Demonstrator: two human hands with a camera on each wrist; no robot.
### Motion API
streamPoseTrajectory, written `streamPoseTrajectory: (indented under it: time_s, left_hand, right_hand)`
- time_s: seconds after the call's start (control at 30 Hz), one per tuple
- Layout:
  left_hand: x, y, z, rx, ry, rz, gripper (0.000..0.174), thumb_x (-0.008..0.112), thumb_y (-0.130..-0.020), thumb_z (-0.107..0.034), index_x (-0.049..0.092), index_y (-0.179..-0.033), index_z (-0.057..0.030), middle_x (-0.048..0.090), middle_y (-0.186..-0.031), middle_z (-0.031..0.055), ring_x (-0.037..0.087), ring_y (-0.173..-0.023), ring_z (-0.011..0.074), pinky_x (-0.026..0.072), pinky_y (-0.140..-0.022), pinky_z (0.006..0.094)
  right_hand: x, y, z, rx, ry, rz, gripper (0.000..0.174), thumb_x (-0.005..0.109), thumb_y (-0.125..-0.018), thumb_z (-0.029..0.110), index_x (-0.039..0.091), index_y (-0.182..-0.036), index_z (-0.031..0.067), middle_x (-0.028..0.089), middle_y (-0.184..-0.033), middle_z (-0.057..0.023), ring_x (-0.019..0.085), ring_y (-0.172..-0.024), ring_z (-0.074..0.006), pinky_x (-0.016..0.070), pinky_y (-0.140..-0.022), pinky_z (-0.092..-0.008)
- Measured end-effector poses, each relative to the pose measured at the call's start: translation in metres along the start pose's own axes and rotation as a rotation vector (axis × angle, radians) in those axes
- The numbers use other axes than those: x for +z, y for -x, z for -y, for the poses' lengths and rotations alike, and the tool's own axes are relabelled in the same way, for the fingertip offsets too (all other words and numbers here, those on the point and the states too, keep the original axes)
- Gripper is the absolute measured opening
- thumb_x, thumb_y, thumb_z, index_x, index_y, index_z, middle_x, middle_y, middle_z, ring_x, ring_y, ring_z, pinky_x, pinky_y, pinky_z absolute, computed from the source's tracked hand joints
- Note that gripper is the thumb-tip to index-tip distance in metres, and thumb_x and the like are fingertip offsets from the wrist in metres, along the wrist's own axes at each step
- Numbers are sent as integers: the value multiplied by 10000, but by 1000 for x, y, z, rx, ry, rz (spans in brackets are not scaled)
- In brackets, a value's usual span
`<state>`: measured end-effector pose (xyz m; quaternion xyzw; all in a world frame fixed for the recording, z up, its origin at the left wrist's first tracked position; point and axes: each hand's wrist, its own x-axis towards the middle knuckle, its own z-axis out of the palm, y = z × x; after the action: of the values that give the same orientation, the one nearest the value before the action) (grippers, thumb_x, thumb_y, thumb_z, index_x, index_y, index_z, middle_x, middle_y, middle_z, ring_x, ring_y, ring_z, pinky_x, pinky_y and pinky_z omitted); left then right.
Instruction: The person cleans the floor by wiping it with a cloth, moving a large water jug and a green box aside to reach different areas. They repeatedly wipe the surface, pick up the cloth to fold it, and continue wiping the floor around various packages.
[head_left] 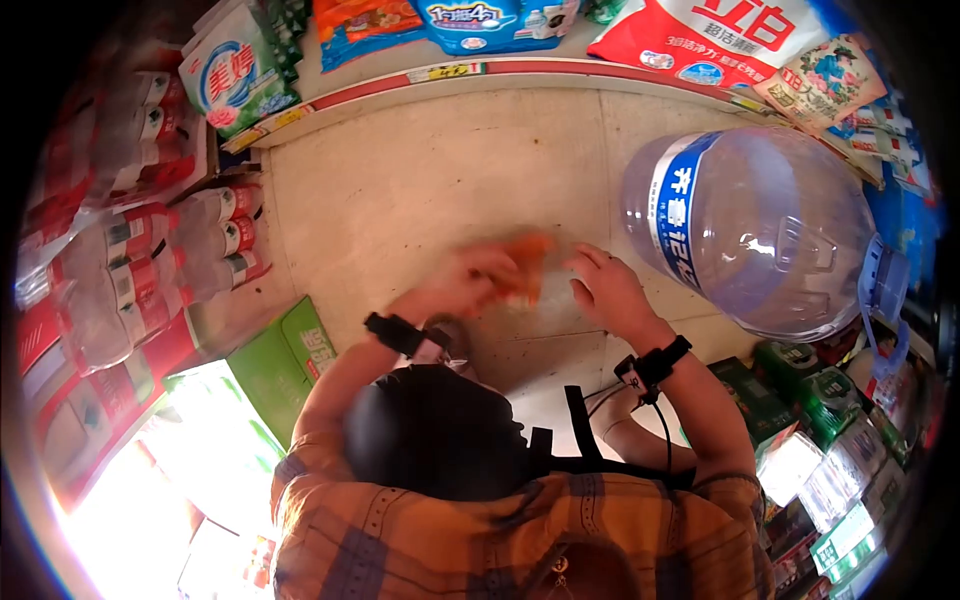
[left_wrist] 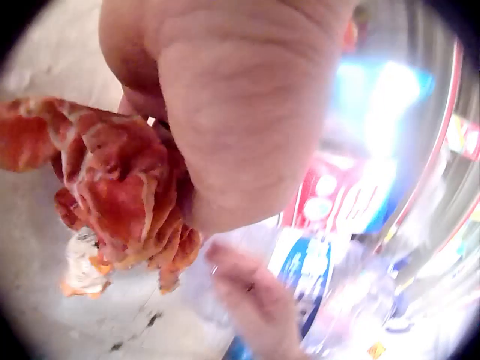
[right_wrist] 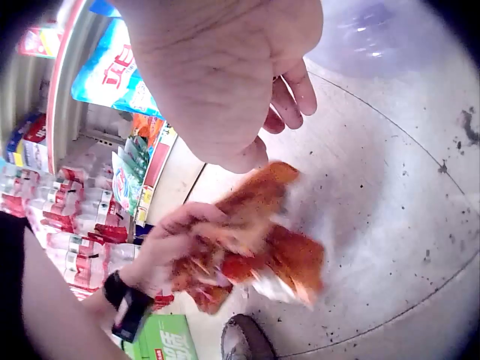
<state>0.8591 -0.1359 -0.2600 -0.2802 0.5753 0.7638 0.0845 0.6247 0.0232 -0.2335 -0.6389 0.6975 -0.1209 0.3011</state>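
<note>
The left hand (head_left: 465, 283) grips a crumpled orange bag (head_left: 525, 268); right hand (head_left: 608, 290) relaxed (bare floor (head_left: 420, 180) ahead, jug (head_left: 750, 230) beside).

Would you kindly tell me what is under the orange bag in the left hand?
Bare speckled floor and what looks like a shoe tip lie below the orange bag, held by the left hand. Its contents are hidden.

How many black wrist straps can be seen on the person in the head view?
2. One black wrist strap sits behind the left hand, which grips the crumpled orange plastic bag; the other sits behind the right hand, cables trailing from it. None seems hidden.
</note>
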Motion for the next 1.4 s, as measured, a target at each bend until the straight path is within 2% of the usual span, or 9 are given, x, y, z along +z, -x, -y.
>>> streamPoseTrajectory:
  time_s: [0.17, 0.23, 0.3, 0.5, 0.57, 0.67, 0.9, 1.23, 1.4]
  left_hand:
    - [-92, 38, 39, 17, -63, -655, 419, 505, -844, 21, 575, -1246, -71, 619, -1128, 134, 651, -705, 207, 541, -553, 322]
    - [-110, 40, 88, 97, -1055, -902, 442, 607, -827, -64, 569, -1266, -86, 560, -1207, 197, 615, -864, 340, 531, -740, 452]
    - [-69, 35, 100, 135, -966, -936, 481, 678, -799, -156, 576, -1267, -111, 528, -1210, 229, 527, -995, 435, 453, -886, 517]
    - [25, 2, 69, 403, -658, -249, 488, 681, -804, -107, 564, -1277, -76, 550, -1241, 161, 566, -1086, 346, 453, -957, 422]
    - [40, -5, 33, 15, -21, 10, 419, 648, -858, -107, 571, -1267, -61, 561, -1234, 125, 571, -1126, 264, 466, -964, 370]
    - [25, -12, 47, 91, 55, 68, 369, 631, -888, -133, 586, -1246, -54, 572, -1218, 98, 577, -1105, 202, 499, -908, 327]
    - [-8, 17, 73, -27, -127, -315, 395, 688, -855, -205, 601, -1200, -34, 658, -1050, 115, 640, -896, 190, 526, -790, 322]
    - [-32, 2, 57, 64, -99, -449, 340, 638, -933, -150, 575, -1247, -36, 652, -1077, 56, 612, -940, 132, 513, -814, 290]
    - [-42, -28, -10, 151, -78, -453, 462, 680, -901, -133, 506, -1316, -29, 626, -1166, 90, 605, -1043, 157, 515, -863, 307]
  right_hand:
    - [16, -10, -5, -74, -36, -25, 235, 629, -815, 85, 588, -1045, 57, 589, -1187, -170, 623, -937, -359, 517, -808, -441]
    - [22, -16, -4, -101, -37, -17, 234, 630, -812, 86, 585, -1039, 54, 593, -1157, -167, 622, -930, -357, 518, -795, -441]
    - [31, -21, -4, -92, -33, 9, 235, 633, -805, 87, 576, -1030, 47, 595, -1106, -162, 623, -925, -351, 524, -775, -440]
    - [51, -35, 21, -72, -151, 19, 403, 649, -822, 114, 545, -1211, 86, 559, -1271, -164, 621, -997, -372, 522, -829, -423]
    - [47, -37, 35, -31, -166, 36, 455, 656, -827, 130, 520, -1259, 98, 537, -1302, -175, 613, -1028, -375, 521, -843, -424]
    - [50, -27, 40, -33, -111, 67, 541, 670, -817, 165, 487, -1322, 104, 506, -1330, -200, 594, -1082, -382, 522, -852, -426]
    - [107, -5, 25, -245, 142, 111, 511, 724, -728, 181, 554, -1203, 102, 537, -1141, -198, 553, -1053, -375, 492, -859, -468]
    - [14, -71, 11, 19, -137, -114, 489, 709, -701, 70, 572, -1169, 104, 579, -1077, -148, 584, -975, -377, 498, -829, -454]
    - [26, -91, 15, 143, -900, -175, 625, 718, -810, 104, 457, -1374, 38, 619, -1207, -179, 652, -1020, -259, 520, -844, -347]
